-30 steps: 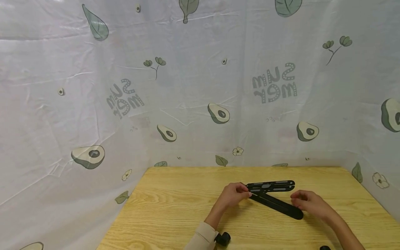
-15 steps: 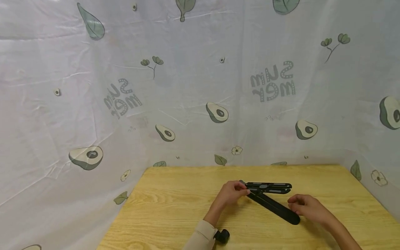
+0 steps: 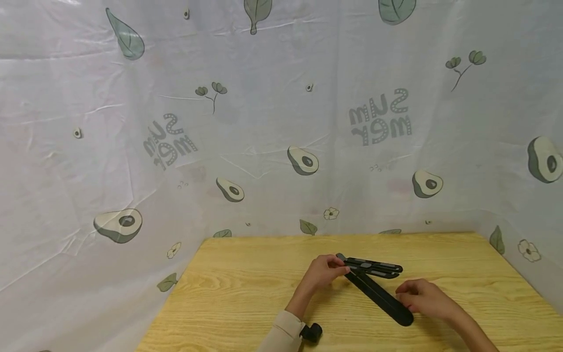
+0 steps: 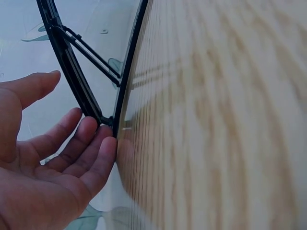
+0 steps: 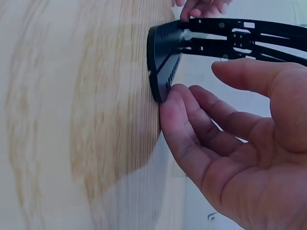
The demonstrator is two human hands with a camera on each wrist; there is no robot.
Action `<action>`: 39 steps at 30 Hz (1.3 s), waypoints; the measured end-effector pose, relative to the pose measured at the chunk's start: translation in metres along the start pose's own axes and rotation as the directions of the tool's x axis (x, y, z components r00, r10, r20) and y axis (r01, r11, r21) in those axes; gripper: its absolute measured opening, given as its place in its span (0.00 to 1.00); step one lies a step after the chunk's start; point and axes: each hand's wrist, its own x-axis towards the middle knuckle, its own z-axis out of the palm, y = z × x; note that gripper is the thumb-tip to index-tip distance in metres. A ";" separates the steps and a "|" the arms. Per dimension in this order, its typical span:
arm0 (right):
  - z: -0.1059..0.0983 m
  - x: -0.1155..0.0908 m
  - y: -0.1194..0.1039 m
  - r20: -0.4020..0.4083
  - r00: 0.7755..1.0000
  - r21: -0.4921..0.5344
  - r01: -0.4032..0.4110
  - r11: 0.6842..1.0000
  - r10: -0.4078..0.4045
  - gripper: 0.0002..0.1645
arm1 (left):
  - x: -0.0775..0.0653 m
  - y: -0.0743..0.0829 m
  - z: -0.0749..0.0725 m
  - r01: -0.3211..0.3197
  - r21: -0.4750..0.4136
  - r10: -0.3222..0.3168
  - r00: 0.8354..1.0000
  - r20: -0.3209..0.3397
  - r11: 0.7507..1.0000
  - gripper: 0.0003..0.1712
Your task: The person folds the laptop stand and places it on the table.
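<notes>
A black folding laptop stand (image 3: 377, 293) sits on the wooden table, its flat base slanting toward the near right and its slotted upper arms (image 3: 379, 268) raised at an angle. My left hand (image 3: 324, 272) is at the hinge end; in the left wrist view its fingertips (image 4: 106, 143) touch that end while the thumb stays apart from it. Beside the rounded near end of the base is my right hand (image 3: 423, 297). In the right wrist view, its loosely bent fingers (image 5: 175, 108) touch the base's edge, and the thumb is clear of the stand.
The wooden table (image 3: 246, 283) runs back to a pale curtain (image 3: 264, 117) printed with avocados and leaves, which also hangs at both sides. A black wrist camera (image 3: 312, 333) is strapped by the left sleeve (image 3: 285, 330).
The laptop stand has turned on the table, its right end swinging toward the person and slightly left. My right hand has moved with it; the left hand stays by the hinge end.
</notes>
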 end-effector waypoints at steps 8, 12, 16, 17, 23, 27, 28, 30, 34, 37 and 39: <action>0.008 0.005 0.004 0.092 0.995 0.038 0.038 0.999 -0.041 0.24 | 0.003 -0.002 0.000 0.011 0.011 -0.011 1.000 -0.010 1.000 0.16; 0.017 0.002 -0.005 0.081 0.996 0.070 0.036 0.997 -0.042 0.22 | 0.004 -0.002 0.000 0.011 0.001 -0.011 1.000 -0.014 1.000 0.18; 0.023 -0.002 -0.014 0.077 0.996 0.100 0.036 0.994 -0.044 0.20 | 0.006 -0.004 -0.001 0.014 -0.019 -0.014 1.000 -0.007 1.000 0.18; 0.024 -0.002 -0.015 0.077 0.996 0.095 0.034 0.995 -0.041 0.20 | 0.006 -0.004 -0.001 0.016 -0.026 -0.016 1.000 -0.003 1.000 0.19; 0.030 0.000 -0.015 0.061 0.998 0.069 0.021 0.997 -0.025 0.20 | 0.006 -0.005 -0.004 0.002 -0.053 -0.001 1.000 0.019 0.999 0.20; 0.034 -0.001 -0.017 0.061 0.998 0.078 0.024 0.997 -0.029 0.20 | 0.005 -0.006 -0.005 -0.003 -0.070 0.005 1.000 0.024 0.998 0.19; 0.035 -0.001 -0.018 0.061 0.998 0.080 0.025 0.996 -0.030 0.19 | 0.006 -0.006 -0.006 -0.005 -0.074 0.007 1.000 0.024 0.997 0.19; 0.037 -0.002 -0.020 0.061 0.998 0.085 0.026 0.996 -0.031 0.19 | 0.007 -0.007 -0.006 -0.005 -0.087 0.008 1.000 0.026 0.996 0.18; 0.043 -0.002 -0.023 0.058 0.998 0.087 0.023 0.996 -0.028 0.18 | 0.009 -0.010 -0.006 0.008 -0.106 -0.006 1.000 0.024 0.994 0.17; 0.048 -0.001 -0.024 0.061 0.998 0.090 0.024 0.996 -0.030 0.17 | 0.011 -0.011 -0.006 0.009 -0.108 -0.007 1.000 0.020 0.994 0.15; 0.051 -0.001 -0.025 0.065 0.997 0.091 0.030 0.995 -0.036 0.17 | 0.011 -0.012 -0.006 0.010 -0.107 -0.008 1.000 0.020 0.994 0.15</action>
